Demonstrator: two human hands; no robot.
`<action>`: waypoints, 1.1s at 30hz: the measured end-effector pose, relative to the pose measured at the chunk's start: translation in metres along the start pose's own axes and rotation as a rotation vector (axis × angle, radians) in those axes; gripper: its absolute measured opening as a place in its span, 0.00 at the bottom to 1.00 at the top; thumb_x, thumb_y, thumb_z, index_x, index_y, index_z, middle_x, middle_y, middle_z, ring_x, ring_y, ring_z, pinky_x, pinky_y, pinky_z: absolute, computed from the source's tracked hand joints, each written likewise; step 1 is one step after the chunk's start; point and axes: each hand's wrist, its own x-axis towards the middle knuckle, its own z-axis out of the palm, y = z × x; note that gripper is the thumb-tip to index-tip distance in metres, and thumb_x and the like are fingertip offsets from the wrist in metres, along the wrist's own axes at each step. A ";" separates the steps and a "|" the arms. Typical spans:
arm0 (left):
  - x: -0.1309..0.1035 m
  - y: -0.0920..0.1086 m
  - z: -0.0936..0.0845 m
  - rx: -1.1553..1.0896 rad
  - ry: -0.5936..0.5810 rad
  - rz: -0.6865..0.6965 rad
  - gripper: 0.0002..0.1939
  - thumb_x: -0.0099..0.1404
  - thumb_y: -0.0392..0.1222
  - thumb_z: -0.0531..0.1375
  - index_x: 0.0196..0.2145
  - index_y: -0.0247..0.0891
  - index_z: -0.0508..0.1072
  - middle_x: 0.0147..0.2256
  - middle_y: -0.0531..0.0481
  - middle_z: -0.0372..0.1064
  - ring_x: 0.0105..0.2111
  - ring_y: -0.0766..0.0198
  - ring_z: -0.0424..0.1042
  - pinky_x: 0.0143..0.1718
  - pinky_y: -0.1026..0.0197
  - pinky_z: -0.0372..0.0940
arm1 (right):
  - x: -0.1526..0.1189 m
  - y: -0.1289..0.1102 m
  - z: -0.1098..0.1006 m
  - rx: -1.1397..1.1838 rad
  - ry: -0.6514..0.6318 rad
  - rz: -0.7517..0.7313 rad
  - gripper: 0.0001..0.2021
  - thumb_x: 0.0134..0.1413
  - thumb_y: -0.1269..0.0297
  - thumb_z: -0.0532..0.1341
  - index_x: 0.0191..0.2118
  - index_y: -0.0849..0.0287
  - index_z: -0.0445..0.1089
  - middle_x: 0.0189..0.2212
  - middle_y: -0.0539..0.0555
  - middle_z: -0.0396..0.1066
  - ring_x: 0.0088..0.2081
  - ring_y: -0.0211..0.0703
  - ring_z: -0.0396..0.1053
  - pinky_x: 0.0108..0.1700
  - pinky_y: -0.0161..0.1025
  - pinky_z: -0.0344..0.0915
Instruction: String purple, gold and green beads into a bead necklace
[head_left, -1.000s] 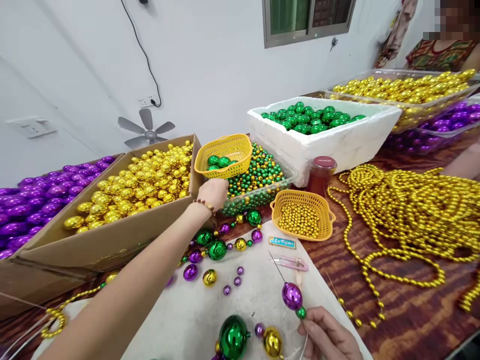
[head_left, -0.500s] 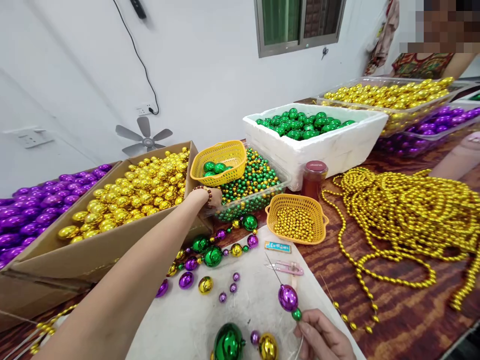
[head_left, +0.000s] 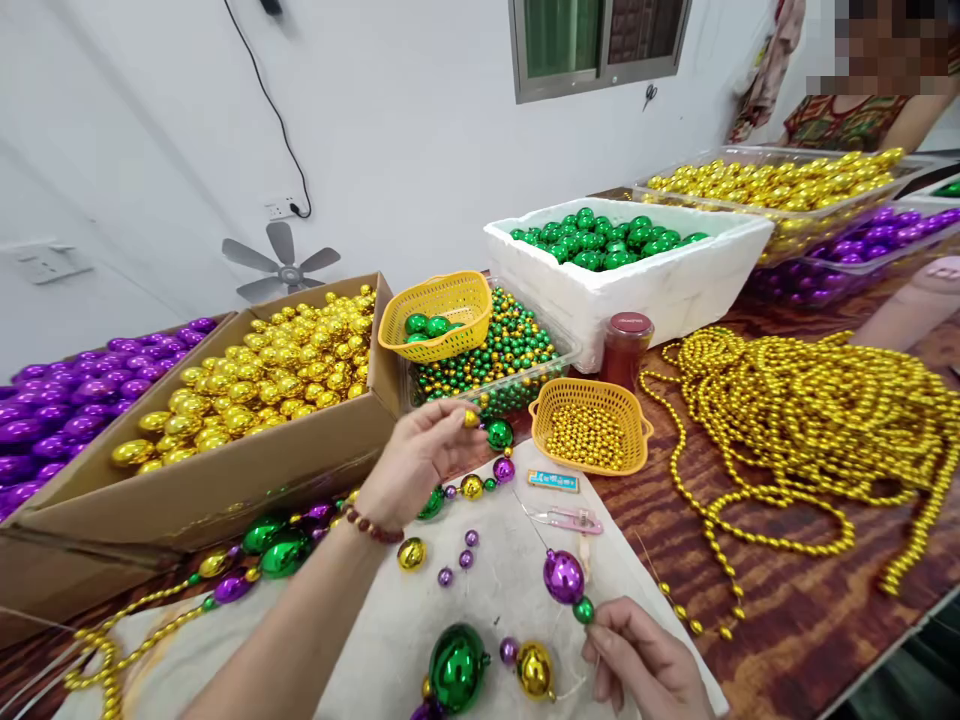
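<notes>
Left hand: we pinch a small gold bead over the bead string | right hand: we grip the needle right by its green bead, purple bead next up | needle over white cloth, left of gold strands

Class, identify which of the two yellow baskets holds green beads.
The farther basket, set over the clear tub of green and gold beads; the nearer basket holds small gold beads instead.
</notes>
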 end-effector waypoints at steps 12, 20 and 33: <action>-0.059 -0.046 0.016 -0.617 -0.076 -0.210 0.09 0.66 0.37 0.59 0.43 0.35 0.75 0.42 0.45 0.74 0.43 0.59 0.75 0.53 0.50 0.67 | -0.012 -0.032 0.012 -0.132 -0.001 -0.021 0.17 0.54 0.48 0.63 0.27 0.59 0.70 0.22 0.51 0.68 0.20 0.36 0.62 0.24 0.33 0.59; -0.060 -0.052 0.009 -0.564 -0.070 -0.244 0.06 0.65 0.38 0.61 0.39 0.35 0.74 0.37 0.46 0.75 0.41 0.57 0.77 0.53 0.47 0.66 | -0.014 -0.033 0.009 -0.195 -0.019 -0.013 0.17 0.55 0.50 0.63 0.26 0.60 0.70 0.20 0.48 0.63 0.19 0.34 0.61 0.22 0.31 0.57; -0.065 -0.064 0.015 -0.332 -0.064 -0.273 0.11 0.61 0.43 0.65 0.40 0.36 0.76 0.36 0.45 0.76 0.38 0.57 0.77 0.47 0.51 0.69 | -0.005 -0.027 0.007 -0.155 -0.056 0.052 0.16 0.55 0.50 0.63 0.28 0.59 0.70 0.22 0.49 0.66 0.20 0.35 0.60 0.23 0.32 0.56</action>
